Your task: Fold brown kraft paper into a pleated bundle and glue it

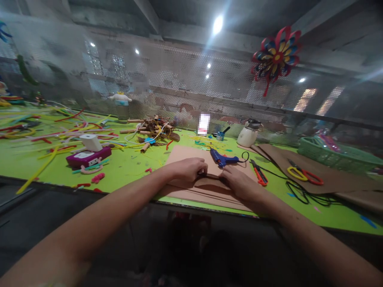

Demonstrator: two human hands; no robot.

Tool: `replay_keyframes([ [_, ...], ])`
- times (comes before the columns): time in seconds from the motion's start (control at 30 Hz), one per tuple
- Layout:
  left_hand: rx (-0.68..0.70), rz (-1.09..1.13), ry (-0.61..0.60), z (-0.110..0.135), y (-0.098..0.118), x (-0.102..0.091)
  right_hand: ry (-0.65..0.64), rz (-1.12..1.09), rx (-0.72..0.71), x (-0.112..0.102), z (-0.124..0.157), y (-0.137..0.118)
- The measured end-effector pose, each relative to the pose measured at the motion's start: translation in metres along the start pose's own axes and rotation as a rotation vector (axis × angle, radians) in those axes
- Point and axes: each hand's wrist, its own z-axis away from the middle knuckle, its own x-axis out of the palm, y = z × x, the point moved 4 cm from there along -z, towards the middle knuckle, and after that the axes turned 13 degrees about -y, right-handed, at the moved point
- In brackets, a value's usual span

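Observation:
Both my hands rest on a sheet of brown kraft paper lying on the green table. My left hand is curled, its fingers pinching a raised fold of the paper. My right hand presses and grips the same fold from the right side. A blue glue gun lies on the paper just beyond my right hand. More brown sheets are stacked under the fold toward the table's front edge.
An orange utility knife and yellow-and-red scissors lie to the right on more brown paper, with a black cord. A green basket sits far right. A purple box, coloured pipe cleaners and a twig pile lie left.

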Motion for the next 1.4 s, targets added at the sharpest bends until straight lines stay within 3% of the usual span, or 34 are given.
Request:
replay_keyframes([
  [0.33, -0.115, 0.363, 0.111, -0.013, -0.023, -0.008, 0.199, 0.234, -0.014, -0.001, -0.001, -0.017],
  [0.57, -0.073, 0.592, -0.078, -0.001, -0.029, -0.007, 0.277, 0.366, -0.042, -0.013, -0.017, -0.026],
  [0.73, -0.120, 0.808, -0.062, 0.001, -0.037, 0.001, 0.355, 0.312, -0.036, -0.013, -0.022, -0.023],
  [0.87, -0.118, 0.859, -0.055, -0.006, -0.034, 0.005, 0.382, 0.225, -0.022, -0.013, -0.020, -0.023],
  [1.13, -0.059, 0.705, -0.050, -0.010, -0.031, 0.011, 0.376, -0.088, -0.045, -0.019, -0.013, -0.026],
  [1.3, -0.009, 0.699, -0.045, -0.012, -0.025, 0.010, 0.263, -0.469, 0.021, -0.017, -0.016, -0.006],
  [1.4, 0.015, 0.677, -0.039, -0.016, -0.020, 0.009, 0.211, -0.824, 0.106, -0.009, -0.019, -0.002],
])
